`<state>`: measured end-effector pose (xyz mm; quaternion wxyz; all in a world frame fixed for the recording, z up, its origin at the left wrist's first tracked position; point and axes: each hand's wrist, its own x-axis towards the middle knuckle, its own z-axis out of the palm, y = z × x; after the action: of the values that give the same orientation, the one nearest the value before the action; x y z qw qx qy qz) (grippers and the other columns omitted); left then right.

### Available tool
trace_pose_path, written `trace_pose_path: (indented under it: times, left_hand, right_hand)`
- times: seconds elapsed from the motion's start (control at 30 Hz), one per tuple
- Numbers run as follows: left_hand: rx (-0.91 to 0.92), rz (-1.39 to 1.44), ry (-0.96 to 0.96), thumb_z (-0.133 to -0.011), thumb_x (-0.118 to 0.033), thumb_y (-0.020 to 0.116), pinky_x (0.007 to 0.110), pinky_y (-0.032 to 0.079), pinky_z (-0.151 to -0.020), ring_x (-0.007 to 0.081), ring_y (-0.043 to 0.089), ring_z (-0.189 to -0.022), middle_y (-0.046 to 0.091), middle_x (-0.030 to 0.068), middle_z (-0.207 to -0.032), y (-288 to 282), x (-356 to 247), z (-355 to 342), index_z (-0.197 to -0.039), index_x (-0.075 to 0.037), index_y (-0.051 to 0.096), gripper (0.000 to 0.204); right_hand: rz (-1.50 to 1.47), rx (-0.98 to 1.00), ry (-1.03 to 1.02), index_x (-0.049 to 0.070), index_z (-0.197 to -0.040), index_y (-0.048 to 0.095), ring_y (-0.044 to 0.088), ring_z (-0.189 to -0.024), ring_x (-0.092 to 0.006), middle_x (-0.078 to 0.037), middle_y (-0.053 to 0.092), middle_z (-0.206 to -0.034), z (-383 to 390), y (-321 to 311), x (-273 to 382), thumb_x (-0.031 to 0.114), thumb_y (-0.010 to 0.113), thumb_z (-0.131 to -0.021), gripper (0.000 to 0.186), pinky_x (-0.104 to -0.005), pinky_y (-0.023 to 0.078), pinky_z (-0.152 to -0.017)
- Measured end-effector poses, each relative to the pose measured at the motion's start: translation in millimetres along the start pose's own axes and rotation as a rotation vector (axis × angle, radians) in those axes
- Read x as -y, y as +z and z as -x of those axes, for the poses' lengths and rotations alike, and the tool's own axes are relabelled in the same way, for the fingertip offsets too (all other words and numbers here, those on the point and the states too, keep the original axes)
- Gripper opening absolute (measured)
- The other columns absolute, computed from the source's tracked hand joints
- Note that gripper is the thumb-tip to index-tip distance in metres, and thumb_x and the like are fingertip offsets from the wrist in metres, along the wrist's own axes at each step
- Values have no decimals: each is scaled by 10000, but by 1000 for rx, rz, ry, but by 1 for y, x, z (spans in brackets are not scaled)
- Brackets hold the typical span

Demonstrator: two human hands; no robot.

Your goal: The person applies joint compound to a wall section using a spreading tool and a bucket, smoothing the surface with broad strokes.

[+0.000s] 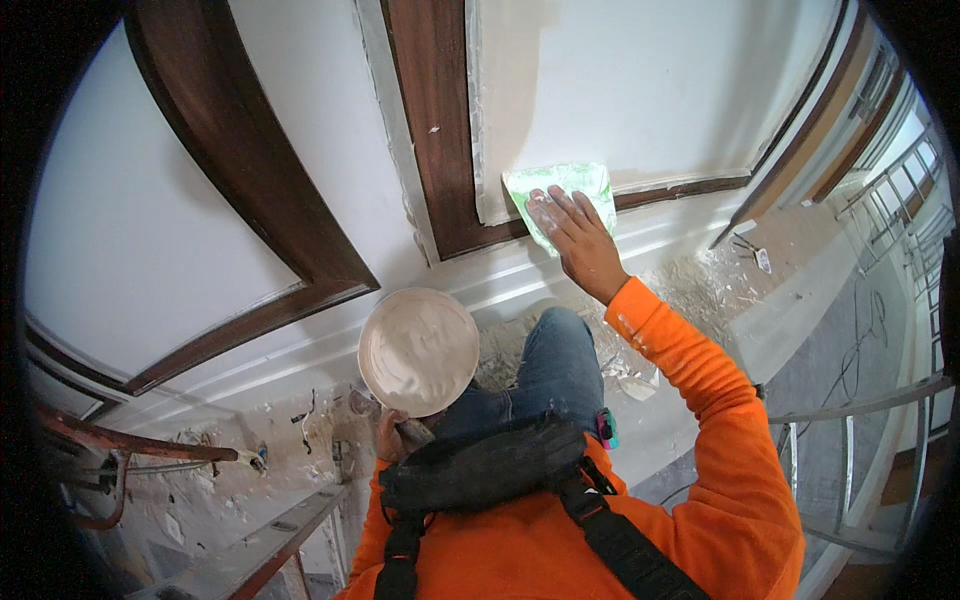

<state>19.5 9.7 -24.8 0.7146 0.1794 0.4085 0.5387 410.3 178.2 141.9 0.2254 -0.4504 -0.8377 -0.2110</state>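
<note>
My right hand (575, 240) lies over a green putty spreader (588, 180) smeared with white, its fingers stretched along the spreader's face. The spreader rests at the lower left part of a white wall panel (640, 90), overlapping the dark wooden moulding (430, 120) along its bottom. Low in front of me, my left hand (392, 435) grips a round tub (418, 352) of creamy putty near its rim; most of that hand is hidden. Beside its fingers a short grey handle-like piece (414, 433) shows. Damp beige putty (520, 90) coats the panel's left edge.
A second dark-framed panel (160, 230) is on the left. Scraps and dust litter the floor (690, 290) by the baseboard. Rusty metal framing (130, 440) and a ladder-like rail (260, 540) are at lower left. Metal ladders (900, 190) and a loose cable (860, 340) are on the right.
</note>
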Motion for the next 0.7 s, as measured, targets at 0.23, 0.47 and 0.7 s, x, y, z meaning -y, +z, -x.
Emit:
trace_pose_path:
  times: [0.23,0.47,0.7]
  left_hand:
    - [-12,-61,251,-990,-358,550,377,485,-911,205,596,-983,624,83,-1034,-169,82,-44,-1014,-35,596,328]
    - [-7,-138,141,-1007,-379,504,343,453,-909,188,584,-974,623,71,-1012,-118,55,-34,-985,-38,605,357]
    - [-49,-151,111,-1008,-394,509,332,426,-932,179,580,-982,635,60,-1015,-155,81,-56,-979,-33,631,382]
  right_hand:
    - [-18,114,-133,130,-1529,359,276,-1492,-281,-50,357,-1591,4,43,40,27,510,-865,688,-517,204,-1226]
    - [-47,8,18,134,-1498,420,280,-1494,-281,-62,382,-1576,24,23,33,-86,548,-774,768,-548,173,-1230]
    - [-20,-25,-28,121,-1504,404,274,-1495,-293,-61,384,-1574,11,34,25,-86,540,-774,771,-560,165,-1229]
